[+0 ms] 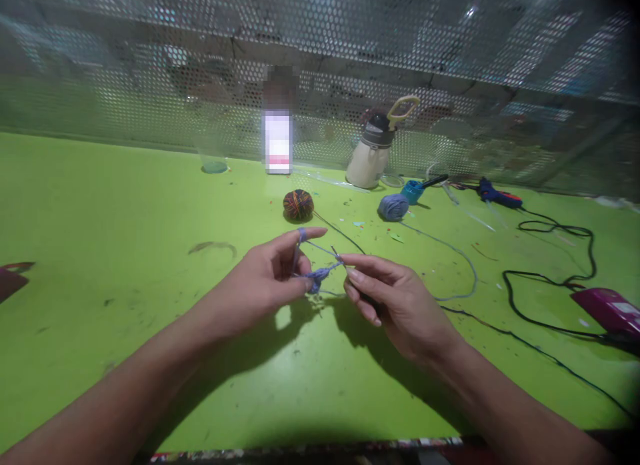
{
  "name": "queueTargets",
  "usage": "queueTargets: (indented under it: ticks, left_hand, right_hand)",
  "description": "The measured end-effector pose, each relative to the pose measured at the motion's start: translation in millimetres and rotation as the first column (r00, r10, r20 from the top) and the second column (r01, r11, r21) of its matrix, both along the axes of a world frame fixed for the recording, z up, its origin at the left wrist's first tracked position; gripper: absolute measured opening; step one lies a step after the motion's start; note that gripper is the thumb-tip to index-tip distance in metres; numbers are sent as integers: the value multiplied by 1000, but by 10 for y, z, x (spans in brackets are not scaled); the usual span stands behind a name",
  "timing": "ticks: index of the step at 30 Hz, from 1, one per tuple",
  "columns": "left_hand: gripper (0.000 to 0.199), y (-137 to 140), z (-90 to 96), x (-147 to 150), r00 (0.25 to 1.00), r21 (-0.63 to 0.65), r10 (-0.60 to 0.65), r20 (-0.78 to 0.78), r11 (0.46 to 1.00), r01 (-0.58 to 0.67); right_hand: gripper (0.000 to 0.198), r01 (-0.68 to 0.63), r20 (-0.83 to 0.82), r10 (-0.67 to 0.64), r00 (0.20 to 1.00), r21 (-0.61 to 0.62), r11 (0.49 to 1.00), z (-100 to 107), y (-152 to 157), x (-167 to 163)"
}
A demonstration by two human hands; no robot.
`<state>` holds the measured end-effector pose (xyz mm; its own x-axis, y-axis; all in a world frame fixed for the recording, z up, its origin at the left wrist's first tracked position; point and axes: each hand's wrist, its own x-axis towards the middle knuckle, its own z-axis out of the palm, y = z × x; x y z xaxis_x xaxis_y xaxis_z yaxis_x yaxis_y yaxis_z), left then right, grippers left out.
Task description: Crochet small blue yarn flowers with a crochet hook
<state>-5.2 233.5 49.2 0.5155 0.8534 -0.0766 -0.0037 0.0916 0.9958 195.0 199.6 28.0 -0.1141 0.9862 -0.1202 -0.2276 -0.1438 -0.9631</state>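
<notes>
Between thumb and fingers, my left hand (pixel 273 268) pinches a small blue-purple crochet piece (pixel 316 278). Blue yarn wraps round its raised index finger and stretches across toward the right. My right hand (pixel 395 295) is closed on a thin crochet hook (pixel 336 253), whose tip points up and left with a loop of the yarn near it. Most of the hook's handle is hidden in the hand. From the right side a strand runs in a curve to a blue ball of yarn (pixel 393 207). A dark multicoloured ball of yarn (pixel 299 205) lies beyond my left hand.
On the green table (pixel 100 205), a lit phone (pixel 278 141) and a cream bottle (pixel 369 161) stand by the perforated screen. A clear cup (pixel 215 161) is at back left. To the right lie a teal pot (pixel 413 192), a glue gun (pixel 500 194), black cable and a magenta device (pixel 607 310).
</notes>
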Motion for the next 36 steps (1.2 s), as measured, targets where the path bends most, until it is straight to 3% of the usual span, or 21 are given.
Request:
queueTargets:
  ticks: [4,9,24,31,33,36]
  left_hand:
    - [68,-12,-18,-7,1000,-34,18,23,999,-17]
    - [51,27,-18,-62,997,-162,17,73,987,-5]
    - [42,-4,19,-101,999,70,-48,-5,996,48]
    - [69,0,26,-95,996,8,-85,38,996,85]
    - [69,3,25,-91,994,-10,-99,54,995,99]
    - [67,-5,19,-87,992,-6,-102,73,995,103]
  right_hand:
    - [23,1,-1,-1,1000,-12,1000,1,7,-14]
    - [21,-22,109,9,994,119,993,-7,-10,6]
    - [21,-91,359,-22,933,294,951,73,-10,78]
    - [22,-153,494,-64,867,386,910,147,-42,131]
    - [22,-151,476,-48,878,370,917,147,-42,141]
    - [19,-105,308,27,951,240,965,117,-36,122]
